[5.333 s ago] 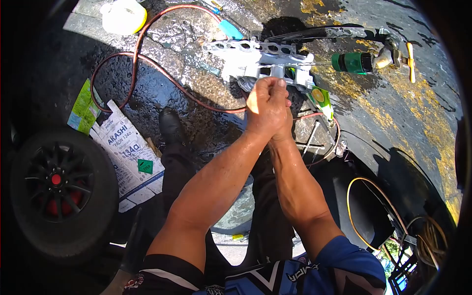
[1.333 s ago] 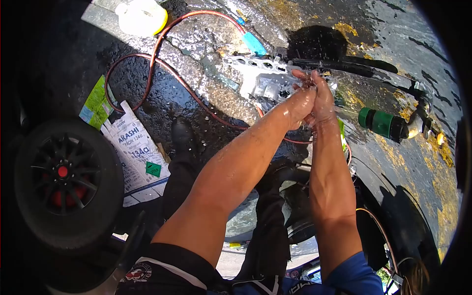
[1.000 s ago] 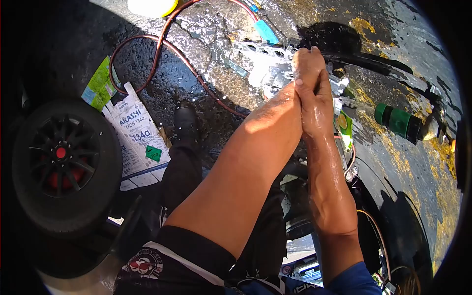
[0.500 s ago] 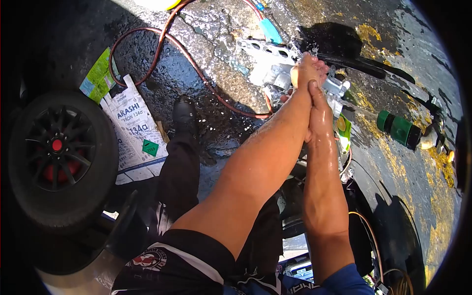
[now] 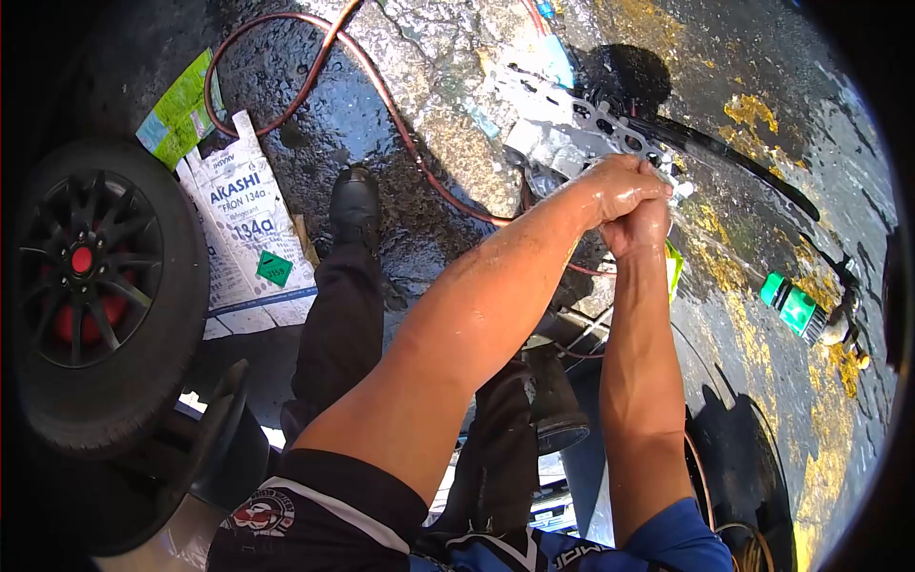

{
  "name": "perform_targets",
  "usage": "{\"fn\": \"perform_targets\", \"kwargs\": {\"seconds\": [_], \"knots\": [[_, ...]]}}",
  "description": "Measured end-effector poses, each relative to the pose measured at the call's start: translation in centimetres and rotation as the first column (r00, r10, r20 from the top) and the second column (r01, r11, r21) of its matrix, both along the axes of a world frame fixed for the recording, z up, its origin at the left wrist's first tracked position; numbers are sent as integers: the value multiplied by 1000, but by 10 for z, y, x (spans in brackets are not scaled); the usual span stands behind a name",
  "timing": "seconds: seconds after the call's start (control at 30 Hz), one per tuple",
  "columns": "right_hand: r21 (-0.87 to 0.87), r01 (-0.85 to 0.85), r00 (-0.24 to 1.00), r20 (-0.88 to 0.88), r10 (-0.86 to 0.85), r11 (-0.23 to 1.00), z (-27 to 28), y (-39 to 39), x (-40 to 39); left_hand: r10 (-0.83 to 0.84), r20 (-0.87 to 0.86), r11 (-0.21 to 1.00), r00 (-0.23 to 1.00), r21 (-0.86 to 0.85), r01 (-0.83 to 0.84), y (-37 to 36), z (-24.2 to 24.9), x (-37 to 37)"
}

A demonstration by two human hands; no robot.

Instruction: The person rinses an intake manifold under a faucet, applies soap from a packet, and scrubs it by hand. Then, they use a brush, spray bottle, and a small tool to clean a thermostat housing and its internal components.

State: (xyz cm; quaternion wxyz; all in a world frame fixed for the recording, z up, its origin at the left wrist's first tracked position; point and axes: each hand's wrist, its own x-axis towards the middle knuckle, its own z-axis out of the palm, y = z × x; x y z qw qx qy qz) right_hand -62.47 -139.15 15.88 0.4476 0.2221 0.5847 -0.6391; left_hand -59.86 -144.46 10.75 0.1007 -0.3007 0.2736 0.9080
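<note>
My left hand point(image 5: 621, 188) and my right hand point(image 5: 640, 226) are clasped together, with the left lying over the right. Both look wet, as do the forearms. The left fingers wrap across the right hand, while the right fingers are curled in and partly hidden. Just beyond them on the wet ground lies a silvery metal part point(image 5: 551, 145) that looks like an engine piece, with a row of oval openings. The hands overlap its near side in this view.
A reddish hose point(image 5: 381, 100) loops over the ground. At left are a wheel point(image 5: 81, 262) and a flattened AKASHI carton point(image 5: 243, 224). A green-and-black bottle-like object point(image 5: 793, 305) lies at right. A black boot point(image 5: 355, 205) stands on the wet floor.
My right hand has slid from the left wrist up to the left hand. Both hands have come down and slightly right, and the left fingers have closed over the right hand.
</note>
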Motion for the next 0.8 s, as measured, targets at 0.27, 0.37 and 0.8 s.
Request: {"fn": "perform_targets", "kwargs": {"seconds": [0.27, 0.37, 0.8], "knots": [[105, -192, 962, -174, 208, 976, 47, -20, -9, 354, -1, 929, 935, -119, -351, 3, 1, -12], [154, -396, 872, -247, 424, 905, 45, 5, 3, 373, 48, 923, 927, -123, -365, 10, 28, -2], [455, -236, 909, -209, 361, 859, -60, 174, -137, 104, 271, 906, 957, -422, 21, 68, -8, -18]]}}
